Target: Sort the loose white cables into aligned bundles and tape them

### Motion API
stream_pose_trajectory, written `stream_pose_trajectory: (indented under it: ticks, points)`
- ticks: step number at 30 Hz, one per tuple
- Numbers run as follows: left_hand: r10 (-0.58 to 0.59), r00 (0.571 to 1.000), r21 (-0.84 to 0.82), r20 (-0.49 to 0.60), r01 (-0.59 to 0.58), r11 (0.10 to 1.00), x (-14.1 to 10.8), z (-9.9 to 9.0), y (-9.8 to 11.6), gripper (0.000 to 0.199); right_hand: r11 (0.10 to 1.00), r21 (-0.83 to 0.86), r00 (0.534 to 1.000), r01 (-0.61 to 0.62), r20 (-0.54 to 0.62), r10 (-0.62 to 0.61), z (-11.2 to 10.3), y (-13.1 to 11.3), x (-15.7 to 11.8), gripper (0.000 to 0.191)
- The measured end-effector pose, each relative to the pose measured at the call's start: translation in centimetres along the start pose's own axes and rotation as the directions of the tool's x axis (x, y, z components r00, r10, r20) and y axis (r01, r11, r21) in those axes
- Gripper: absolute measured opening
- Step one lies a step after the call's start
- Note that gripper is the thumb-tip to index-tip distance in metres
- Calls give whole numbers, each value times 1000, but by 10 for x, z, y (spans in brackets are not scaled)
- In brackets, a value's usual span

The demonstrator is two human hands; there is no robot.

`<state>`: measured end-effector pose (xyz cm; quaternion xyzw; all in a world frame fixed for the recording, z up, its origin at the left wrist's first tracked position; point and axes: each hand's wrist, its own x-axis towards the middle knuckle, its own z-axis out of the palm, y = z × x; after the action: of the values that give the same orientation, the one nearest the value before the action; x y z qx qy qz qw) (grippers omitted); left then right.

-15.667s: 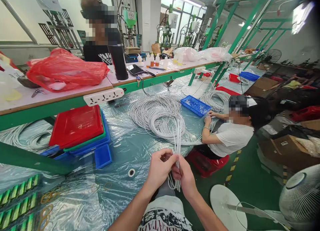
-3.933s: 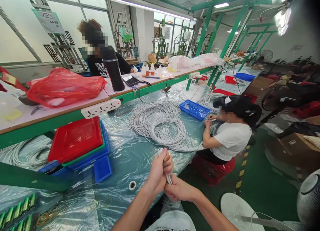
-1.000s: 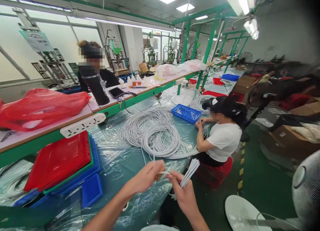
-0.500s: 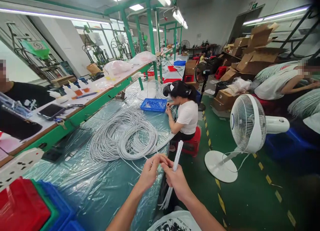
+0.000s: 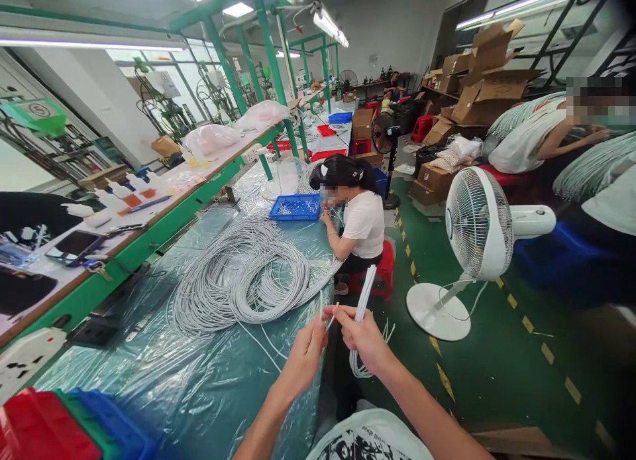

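Observation:
My right hand (image 5: 366,337) is wrapped round a bundle of thin white cables (image 5: 366,291). The bundle's upper end stands above my fist, and its lower part bends round in a loop below, with loose ends sticking out to the right. My left hand (image 5: 307,354) is closed in a pinch on a short stretch of white cable (image 5: 332,317) that runs between the fingertips of both hands. Both hands are held close together at the table's edge. Just beyond them, large coils of white cable (image 5: 271,281) lie on the plastic-covered table (image 5: 199,380).
A co-worker (image 5: 362,215) sits at the table beside a blue tray (image 5: 295,207) of small white pieces. A white fan (image 5: 479,225) stands on the floor to the right. Stacked plastic bins (image 5: 44,423) are at near left; a shelf with bottles (image 5: 122,188) runs along the left.
My hands have moved slightly apart, with a white cable now showing between the fingertips. The bundle's lower end has swung to the right and curls. The view has turned slightly right.

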<state>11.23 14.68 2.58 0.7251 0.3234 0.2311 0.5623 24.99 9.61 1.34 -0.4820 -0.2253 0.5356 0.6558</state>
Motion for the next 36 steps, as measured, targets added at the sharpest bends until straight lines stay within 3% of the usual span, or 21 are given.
stream_pose_trajectory:
  ticks: [4, 14, 17, 21, 26, 30, 34, 36]
  points:
    - [-40, 991, 126, 130, 23, 992, 2, 3, -4, 49, 999, 38, 1000, -5, -20, 6, -3, -3, 1, 62]
    - [-11, 994, 242, 108, -16, 970, 2, 7, -8, 42, 991, -121, 995, -59, 74, 68, 1, -3, 6, 59]
    - [5, 1000, 220, 28, -11, 976, 2, 9, -9, 43, 983, -179, 994, -46, 87, 62, 1, 7, 9, 58]
    - [25, 983, 188, -183, 10, 982, 5, 9, -11, 43, 986, -153, 993, -58, 94, 73, 6, 26, 3, 61]
    - [88, 955, 231, -284, -21, 973, 8, 9, -9, 39, 989, -113, 975, -95, 190, 116, 16, 41, -8, 68]
    - [158, 947, 260, -281, -84, 962, 7, 11, -11, 36, 985, -79, 946, -154, 275, 170, 14, 31, -8, 59]
    - [106, 973, 105, -203, -86, 991, 8, 8, -15, 37, 976, -94, 891, -196, 398, 218, 4, 20, -4, 39]
    - [90, 978, 45, -188, -83, 996, 8, 6, -16, 41, 973, -130, 883, -191, 410, 229, 1, 20, -2, 40]
